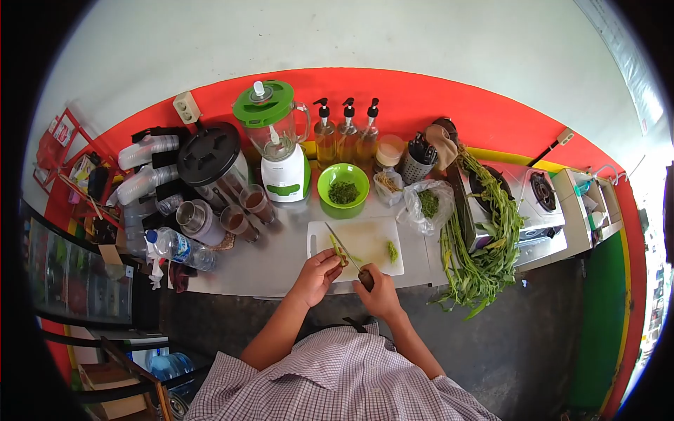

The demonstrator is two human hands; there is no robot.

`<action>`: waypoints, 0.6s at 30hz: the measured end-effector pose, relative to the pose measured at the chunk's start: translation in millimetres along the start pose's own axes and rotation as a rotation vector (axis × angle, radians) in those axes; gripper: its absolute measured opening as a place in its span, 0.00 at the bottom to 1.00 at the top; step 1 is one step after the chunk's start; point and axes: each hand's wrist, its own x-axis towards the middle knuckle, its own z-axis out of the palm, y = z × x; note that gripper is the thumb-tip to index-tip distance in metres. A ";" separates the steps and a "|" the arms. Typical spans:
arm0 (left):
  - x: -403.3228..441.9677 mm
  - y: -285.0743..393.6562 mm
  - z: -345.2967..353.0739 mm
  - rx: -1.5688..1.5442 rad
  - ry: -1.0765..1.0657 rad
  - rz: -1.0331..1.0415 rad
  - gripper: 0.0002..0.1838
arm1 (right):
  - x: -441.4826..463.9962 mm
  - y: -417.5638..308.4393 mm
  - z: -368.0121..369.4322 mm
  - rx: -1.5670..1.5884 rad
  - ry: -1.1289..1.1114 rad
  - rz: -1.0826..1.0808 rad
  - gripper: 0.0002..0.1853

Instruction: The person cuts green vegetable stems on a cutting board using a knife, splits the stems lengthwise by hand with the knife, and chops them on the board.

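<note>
My right hand (381,290) is wrapped round the handle of a knife (345,248), whose blade points up and to the left over the white cutting board (365,226). In the fingers of my left hand (319,273) are green stalk pieces (335,245), close beside the blade. A small heap of cut green pieces (392,251) lies on the board's right side. Behind the board stands a green bowl (342,208) with chopped greens (344,192) inside. Further right, a clear plastic bag (439,217) holds more chopped greens.
Long leafy stalks (484,259) drape over the gas stove (530,203) and past the counter edge. A blender (284,175), several pump bottles (346,140) and a utensil holder (417,168) line the back. Glasses (239,226) and a water bottle (179,247) stand at left.
</note>
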 end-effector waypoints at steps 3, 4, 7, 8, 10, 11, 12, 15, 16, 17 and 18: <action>-6.2 8.2 6.8 -0.075 -0.059 0.023 0.13 | 4.1 -17.8 -3.2 0.012 -0.006 -0.063 0.16; -10.2 11.3 10.2 -0.106 -0.078 0.029 0.13 | 4.7 -20.4 -3.9 0.023 -0.059 -0.017 0.15; -18.5 16.4 15.7 -0.061 -0.042 0.043 0.11 | 2.6 -24.3 -2.6 0.049 -0.099 -0.001 0.14; -21.8 19.2 17.9 -0.061 -0.038 0.045 0.11 | 1.8 -25.4 -1.8 0.063 -0.083 -0.027 0.14; -27.7 23.1 21.0 -0.062 -0.027 0.063 0.10 | 0.1 -29.4 -1.5 0.077 -0.084 -0.043 0.14; -28.6 22.7 20.1 -0.061 -0.025 0.065 0.10 | -0.5 -30.5 -1.2 0.087 -0.080 -0.059 0.14; -29.5 22.0 19.0 -0.062 -0.017 0.054 0.10 | -1.2 -30.5 -0.6 0.089 -0.082 -0.060 0.14; -33.6 20.3 18.0 -0.070 -0.014 0.055 0.10 | -2.4 -30.7 -0.1 0.089 -0.114 -0.053 0.13; -34.8 20.1 17.9 -0.079 -0.019 0.064 0.11 | -3.2 -30.4 -0.4 0.083 -0.123 -0.063 0.13; -35.5 20.0 17.7 -0.078 -0.017 0.066 0.11 | -3.9 -30.2 -0.3 0.076 -0.132 -0.073 0.13; -36.2 19.4 17.5 -0.087 -0.007 0.063 0.11 | -4.1 -29.8 0.6 0.078 -0.134 -0.073 0.13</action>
